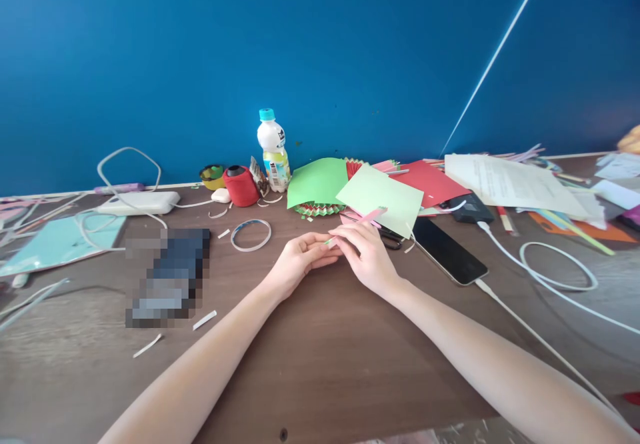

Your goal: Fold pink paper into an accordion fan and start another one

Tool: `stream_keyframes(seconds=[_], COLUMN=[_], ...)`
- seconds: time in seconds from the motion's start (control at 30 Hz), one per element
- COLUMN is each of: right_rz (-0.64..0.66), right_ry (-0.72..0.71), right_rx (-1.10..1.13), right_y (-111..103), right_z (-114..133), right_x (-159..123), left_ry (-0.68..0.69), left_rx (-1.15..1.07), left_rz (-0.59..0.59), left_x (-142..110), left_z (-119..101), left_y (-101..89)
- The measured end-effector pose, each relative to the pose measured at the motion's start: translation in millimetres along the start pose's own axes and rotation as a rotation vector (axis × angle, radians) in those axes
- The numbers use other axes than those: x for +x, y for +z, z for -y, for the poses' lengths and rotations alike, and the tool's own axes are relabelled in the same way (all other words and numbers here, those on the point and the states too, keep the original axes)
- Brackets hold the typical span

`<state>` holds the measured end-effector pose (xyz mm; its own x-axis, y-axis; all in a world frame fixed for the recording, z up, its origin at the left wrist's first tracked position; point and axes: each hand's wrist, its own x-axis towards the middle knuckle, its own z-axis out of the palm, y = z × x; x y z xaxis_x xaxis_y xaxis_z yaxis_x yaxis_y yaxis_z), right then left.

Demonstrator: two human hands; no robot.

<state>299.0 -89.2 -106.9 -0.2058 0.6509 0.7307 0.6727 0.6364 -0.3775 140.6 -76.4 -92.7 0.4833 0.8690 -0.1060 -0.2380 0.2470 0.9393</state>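
My left hand (299, 261) and my right hand (369, 256) meet over the middle of the table. A narrow pink paper strip (374, 215) shows beyond my right fingers, and a small pale piece with a green tip lies between the fingertips of both hands. My left fingers pinch that end, while the right thumb and fingers close on the strip. Fingers hide most of it. Just behind my right hand lies a pale green paper sheet (385, 197). A roll of tape (251, 235) rests to the left of my left hand.
At the back stand a bottle (274, 151) and a red roll (241, 186), beside green paper (317, 181) and red paper (430, 181). A phone (447, 251) with a white cable lies right. A blurred dark object (175, 274) and paper scraps (205, 320) lie left.
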Motion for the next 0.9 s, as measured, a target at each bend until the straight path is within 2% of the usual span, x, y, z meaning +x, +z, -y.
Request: stream_keyframes(seconds=[0.47, 0.9], right_rz=[0.073, 0.139], right_ry=[0.098, 0.09], right_rx=[0.079, 0.044], right_y=[-1, 0], right_z=[3, 1], right_x=[0, -3], left_ry=[0.028, 0.064], left_rx=[-0.026, 0.1], left_rz=[0.051, -0.035], left_x=[0, -2], left_z=[5, 6], left_y=[-1.8, 6.8])
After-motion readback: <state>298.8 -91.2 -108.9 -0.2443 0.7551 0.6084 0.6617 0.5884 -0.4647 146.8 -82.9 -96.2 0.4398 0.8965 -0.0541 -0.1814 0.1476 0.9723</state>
